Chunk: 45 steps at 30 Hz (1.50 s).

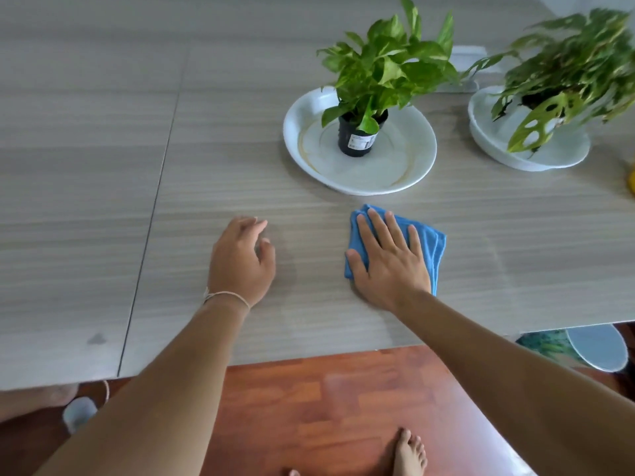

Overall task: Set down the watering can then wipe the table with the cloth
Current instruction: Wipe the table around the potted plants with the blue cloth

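A folded blue cloth [431, 242] lies on the grey wood-grain table [240, 149], just in front of the nearer plant's plate. My right hand [388, 255] presses flat on the cloth with the fingers spread, covering most of it. My left hand [240, 259] rests on the bare table to the left of the cloth, fingers loosely curled, holding nothing. No watering can is clearly in view. A small yellow object [631, 180] is cut off at the right edge and I cannot tell what it is.
A potted green plant [357, 139] stands on a white plate [405, 159] behind the cloth. A second plant [563, 73] sits in a white bowl [494, 139] at the far right. A table seam [151, 218] runs left of my hands. My bare foot [409, 455] is on the wooden floor.
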Available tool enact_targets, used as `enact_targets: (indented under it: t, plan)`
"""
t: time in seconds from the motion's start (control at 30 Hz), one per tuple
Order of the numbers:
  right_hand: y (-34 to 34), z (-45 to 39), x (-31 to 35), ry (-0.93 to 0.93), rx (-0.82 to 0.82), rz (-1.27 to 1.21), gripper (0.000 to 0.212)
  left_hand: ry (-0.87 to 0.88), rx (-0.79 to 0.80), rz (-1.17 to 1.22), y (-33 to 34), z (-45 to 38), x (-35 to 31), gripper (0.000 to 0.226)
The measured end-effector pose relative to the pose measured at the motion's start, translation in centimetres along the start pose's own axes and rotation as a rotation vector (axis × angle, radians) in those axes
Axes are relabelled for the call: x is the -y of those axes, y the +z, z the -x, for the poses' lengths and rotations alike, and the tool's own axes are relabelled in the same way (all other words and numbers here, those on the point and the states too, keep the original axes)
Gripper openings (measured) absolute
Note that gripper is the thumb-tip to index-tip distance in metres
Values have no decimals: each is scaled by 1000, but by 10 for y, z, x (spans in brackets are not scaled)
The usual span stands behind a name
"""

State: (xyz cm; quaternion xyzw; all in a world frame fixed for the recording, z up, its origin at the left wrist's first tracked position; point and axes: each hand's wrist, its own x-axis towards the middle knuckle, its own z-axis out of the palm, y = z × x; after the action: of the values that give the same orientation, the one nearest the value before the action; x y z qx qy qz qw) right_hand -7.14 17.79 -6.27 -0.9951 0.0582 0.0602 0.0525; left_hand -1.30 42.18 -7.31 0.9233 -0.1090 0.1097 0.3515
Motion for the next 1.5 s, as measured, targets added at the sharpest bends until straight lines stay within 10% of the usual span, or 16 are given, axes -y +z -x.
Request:
enact_targets:
  t: [1.0,1.5]
  plan:
    - [-15,-271,217,-168,22,45,74,-111,140,-448,-49,1,61,66]
    - [4,-151,203,-272,10,45,73,-95,86,-269,-55,-1,59,60]
